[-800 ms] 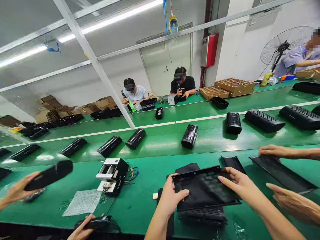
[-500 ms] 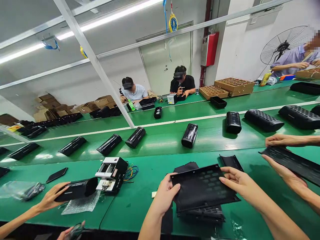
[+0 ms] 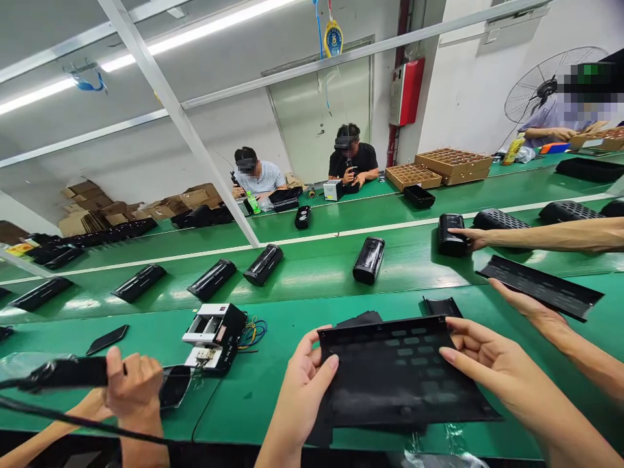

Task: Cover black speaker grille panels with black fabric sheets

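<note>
I hold a flat black perforated grille panel (image 3: 400, 370) over the near edge of the green table. My left hand (image 3: 305, 383) grips its left edge, thumb on top. My right hand (image 3: 487, 357) grips its right edge, fingers curled round it. More black panels (image 3: 363, 318) lie on the table just beyond it, partly hidden. A small black curved piece (image 3: 441, 305) lies behind the panel's far right corner.
A person on my right holds another grille panel (image 3: 541, 286) and reaches to a black speaker shell (image 3: 451, 234) on the green conveyor (image 3: 312, 273). A person on my left grips a black part (image 3: 73, 374). A white device (image 3: 214, 328) with coloured wires sits nearby. Several shells ride the belt.
I have lifted the grille panel off the stack and drawn it nearer. The person on the right reached out to a shell on the belt. The person on the left pulled their part in.
</note>
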`<state>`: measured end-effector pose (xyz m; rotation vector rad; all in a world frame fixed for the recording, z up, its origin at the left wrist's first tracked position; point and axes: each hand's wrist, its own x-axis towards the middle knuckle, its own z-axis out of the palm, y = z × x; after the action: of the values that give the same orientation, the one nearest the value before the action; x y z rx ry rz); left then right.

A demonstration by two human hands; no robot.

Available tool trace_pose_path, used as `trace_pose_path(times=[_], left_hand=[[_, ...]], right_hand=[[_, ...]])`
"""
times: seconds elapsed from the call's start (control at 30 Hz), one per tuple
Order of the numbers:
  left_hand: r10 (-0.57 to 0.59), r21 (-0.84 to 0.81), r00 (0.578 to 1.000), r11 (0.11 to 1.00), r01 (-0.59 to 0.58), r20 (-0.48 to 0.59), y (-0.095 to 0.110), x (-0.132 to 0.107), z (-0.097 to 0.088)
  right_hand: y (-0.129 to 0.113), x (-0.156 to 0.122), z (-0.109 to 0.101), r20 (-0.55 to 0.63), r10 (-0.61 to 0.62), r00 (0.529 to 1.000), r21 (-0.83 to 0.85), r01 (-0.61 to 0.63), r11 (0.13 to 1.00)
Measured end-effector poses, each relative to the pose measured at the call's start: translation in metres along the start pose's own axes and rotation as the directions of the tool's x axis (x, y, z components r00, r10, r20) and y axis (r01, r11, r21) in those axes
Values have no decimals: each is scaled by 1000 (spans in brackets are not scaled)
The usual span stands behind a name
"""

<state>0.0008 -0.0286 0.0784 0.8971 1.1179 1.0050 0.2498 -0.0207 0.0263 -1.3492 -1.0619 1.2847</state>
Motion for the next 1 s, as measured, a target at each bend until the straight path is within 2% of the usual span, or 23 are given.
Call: trace_pose_path(times=[0.13,0.27,0.47,0.73,0.8,1.0], left_hand=[[64,-20,998,998,-64,-17,3,-11,2],[66,-2,998,998,-66,12,2,-19,-1],[119,-23,991,992,-120,-70,-2,-25,-7],[104,-97,983,988,-120,-152,2,-25,1],[101,-95,984,989,-115,-147,2,-25,1],[105,-31,994,994,-106,-33,0,-25,-3]], right_hand=[[-6,-8,-5,-34,-25,999,-22,24,999],[-9,-14,-7,-85,-32,996,-3,32,999],[-10,-21,-4,-85,-62,994,65,67,996],[-9,-20,-9,-92,-85,992,-43,81,996],[-8,-18,-11,-70,-91,993,-76,85,993],[-2,-13,-16,-23,-67,997,-109,64,992]])
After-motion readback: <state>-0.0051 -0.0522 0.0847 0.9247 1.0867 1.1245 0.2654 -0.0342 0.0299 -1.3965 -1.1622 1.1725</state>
